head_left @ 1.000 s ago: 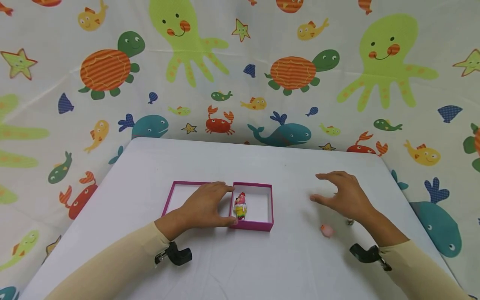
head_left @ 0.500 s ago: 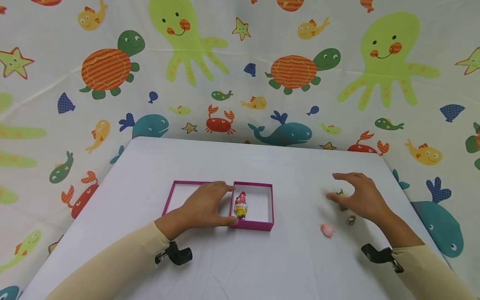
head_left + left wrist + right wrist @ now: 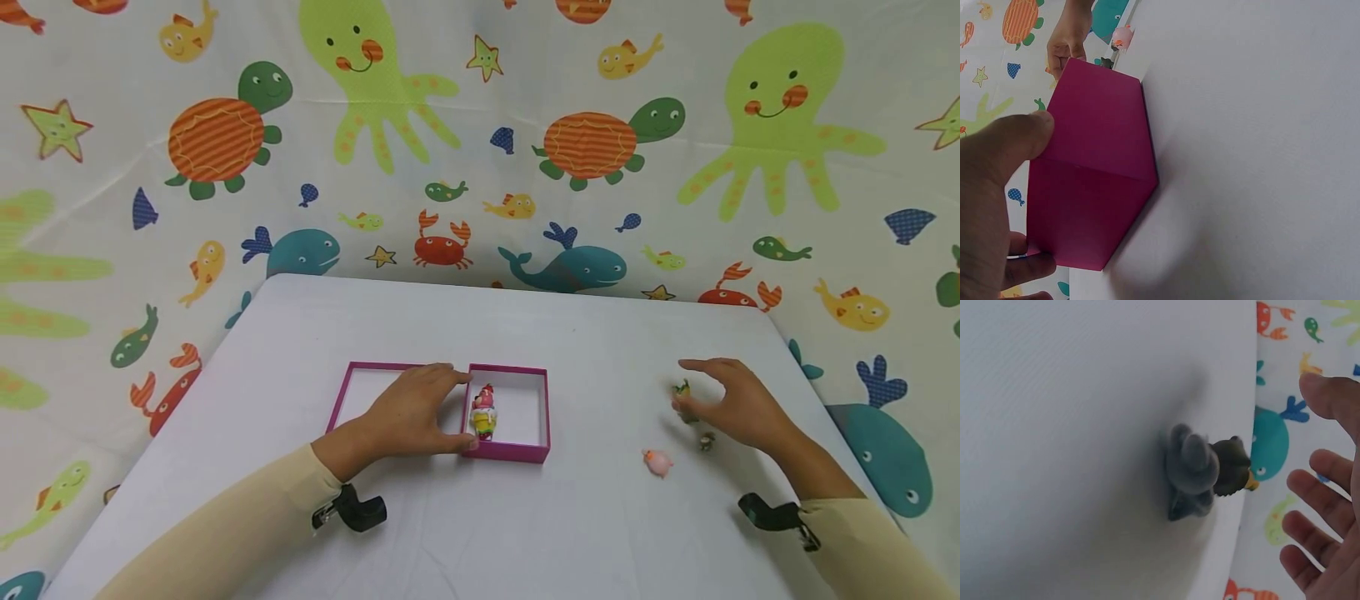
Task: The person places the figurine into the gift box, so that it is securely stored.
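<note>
One magenta box (image 3: pixel 512 452) is clamped by the left hand (image 3: pixel 408 411), probably so it won't slide; a toy figure (image 3: pixel 483 412) rests inside, just beside that grip. The right hand (image 3: pixel 738 407), fingers spread and holding nothing, hovers beside a green figure (image 3: pixel 682 389) on the bench (image 3: pixel 570 533), near a grey toy (image 3: pixel 707 441) and a pink toy (image 3: pixel 657 462).

I can't read a single word, number, brand or sign on anything here. The outer sides of the magenta box (image 3: pixel 1094 131) show plain colour without lettering I can make out, and the hanging cloth (image 3: pixel 525 37) bears printed pictures rather than script. On the bright figure (image 3: pixel 483 417) inside the box, the pink toy (image 3: pixel 658 463) and grey toy (image 3: pixel 1194 465) on the desk (image 3: pixel 480 542), any marking is too small or blurred to tell.
</note>
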The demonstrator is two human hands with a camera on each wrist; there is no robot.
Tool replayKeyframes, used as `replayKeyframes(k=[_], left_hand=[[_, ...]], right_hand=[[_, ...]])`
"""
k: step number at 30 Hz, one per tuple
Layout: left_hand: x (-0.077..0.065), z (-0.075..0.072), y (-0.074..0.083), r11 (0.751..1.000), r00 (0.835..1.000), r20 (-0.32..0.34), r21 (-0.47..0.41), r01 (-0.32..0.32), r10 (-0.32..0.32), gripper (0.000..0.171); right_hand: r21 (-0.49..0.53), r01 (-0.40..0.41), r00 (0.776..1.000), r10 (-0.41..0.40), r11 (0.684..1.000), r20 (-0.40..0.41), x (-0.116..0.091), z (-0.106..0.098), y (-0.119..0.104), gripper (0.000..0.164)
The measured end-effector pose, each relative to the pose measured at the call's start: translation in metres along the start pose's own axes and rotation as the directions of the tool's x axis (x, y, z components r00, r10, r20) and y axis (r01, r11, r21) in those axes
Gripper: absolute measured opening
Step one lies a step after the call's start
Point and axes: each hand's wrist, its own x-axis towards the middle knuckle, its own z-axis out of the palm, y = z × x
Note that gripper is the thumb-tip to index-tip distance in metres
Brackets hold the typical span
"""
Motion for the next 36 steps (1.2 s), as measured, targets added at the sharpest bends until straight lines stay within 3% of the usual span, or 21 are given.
replayKeyframes(k=[9,16,27,36], left_hand=[[-0.001,0.001,0.0,1.0,1.0,0.002,-0.007,0.0,0.0,0.093],[-0.001,0.002,0.0,1.0,1.0,-0.005,-0.006,-0.011,0.01,0.093],[-0.001,0.002,0.0,1.0,1.0,-0.005,0.0,-0.004,0.004,0.093],[-0.001,0.001,0.001,1.0,1.0,0.002,0.006,0.004,-0.004,0.093]], right_hand=[[0.019,0.006,0.996,-0.008,1.0,0.091,-0.001,0.006,0.012,0.079],[0.022,0.047,0.994,-0.049,0.999,0.095,0.0,0.009,0.02,0.071],[-0.028,0.085,0.987,-0.08,0.996,0.142,0.001,0.006,0.022,0.071],[-0.031,0.067,0.988,-0.062,0.997,0.139,0.003,0.006,0.025,0.068]])
